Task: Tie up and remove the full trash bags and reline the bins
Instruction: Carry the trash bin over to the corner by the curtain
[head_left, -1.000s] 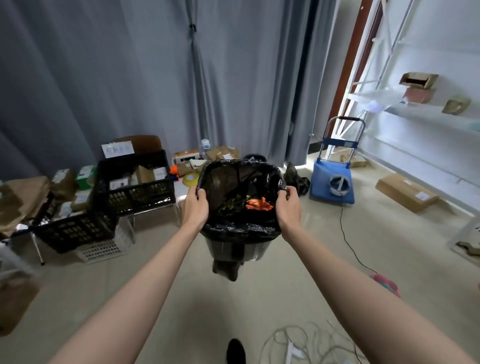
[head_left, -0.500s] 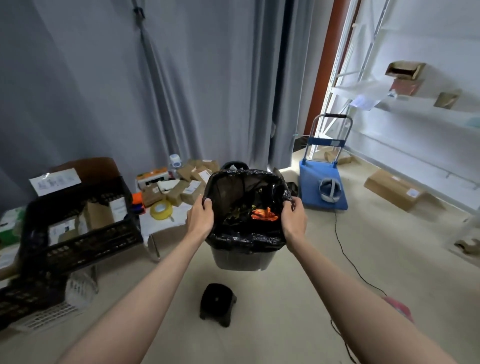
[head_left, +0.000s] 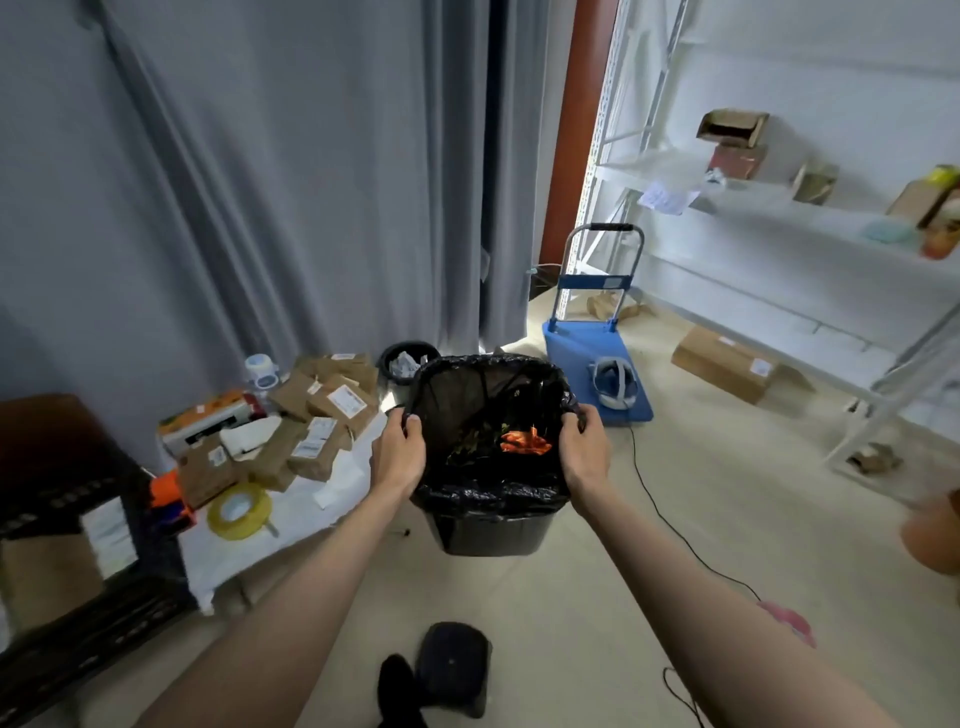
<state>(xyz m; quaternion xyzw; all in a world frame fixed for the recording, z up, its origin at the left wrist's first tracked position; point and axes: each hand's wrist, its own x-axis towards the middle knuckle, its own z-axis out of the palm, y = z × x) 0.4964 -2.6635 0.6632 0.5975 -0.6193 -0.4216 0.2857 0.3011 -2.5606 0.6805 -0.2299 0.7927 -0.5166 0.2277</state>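
Note:
I hold a small dark bin (head_left: 488, 535) up off the floor in front of me. A black trash bag (head_left: 483, 491) lines it, folded over the rim. Orange scraps and dark leafy waste (head_left: 522, 441) lie inside. My left hand (head_left: 397, 452) grips the bag-covered rim on the left side. On the right side my right hand (head_left: 584, 449) grips the rim the same way. A second black bin (head_left: 408, 361) with white waste stands on the floor behind, by the curtain.
Cardboard parcels (head_left: 317, 415), a tape roll (head_left: 239, 512) and black crates (head_left: 78, 597) crowd the left. A blue hand trolley (head_left: 597, 364) and a box (head_left: 727, 369) sit right, under white shelving (head_left: 779, 218). A black stool (head_left: 452, 665) and a cable (head_left: 675, 530) lie on the floor.
I have walked forward with the bin held in both hands. The parcels, trolley and shelving are closer, and the black stool has passed from beneath the bin to near my feet.

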